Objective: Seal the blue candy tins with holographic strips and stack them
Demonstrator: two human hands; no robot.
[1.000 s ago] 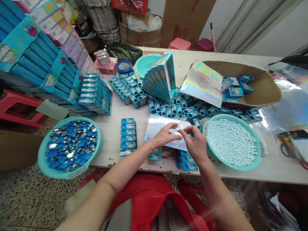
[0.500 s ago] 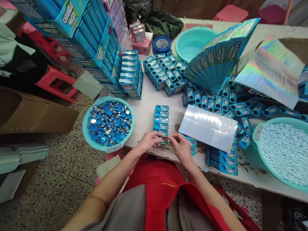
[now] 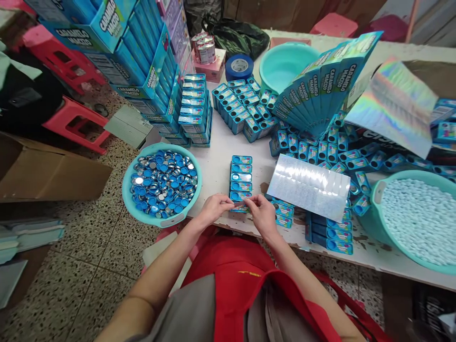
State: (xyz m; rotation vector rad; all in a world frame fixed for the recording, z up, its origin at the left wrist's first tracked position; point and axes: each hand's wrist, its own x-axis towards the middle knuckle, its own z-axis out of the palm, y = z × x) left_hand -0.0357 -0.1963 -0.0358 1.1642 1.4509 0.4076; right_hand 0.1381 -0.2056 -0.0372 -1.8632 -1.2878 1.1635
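Between the fingertips of both my hands a thin, narrow strip [image 3: 239, 204] is held level; its kind is too small to make out. My left hand [image 3: 215, 209] pinches its left end, and my right hand [image 3: 261, 213] pinches its right end. Right under the strip is the near end of a row of small blue candy boxes [image 3: 241, 176], standing side by side on the table. Round blue recesses show on the left of their tops, and one holds a shiny silver disc. The nearest box is partly hidden by my fingers.
To the left stands a turquoise basin [image 3: 162, 222] of blue and silver caps. A silver sticker sheet [image 3: 309, 185] lies over more boxes on the right. A basin of pale candies [image 3: 420, 218] is at far right. Stacked display boxes [image 3: 149, 85] rise at back left.
My left hand has shifted slightly left and its fingers have straightened along the strip. My right hand has moved a little left. The view has shifted slightly.
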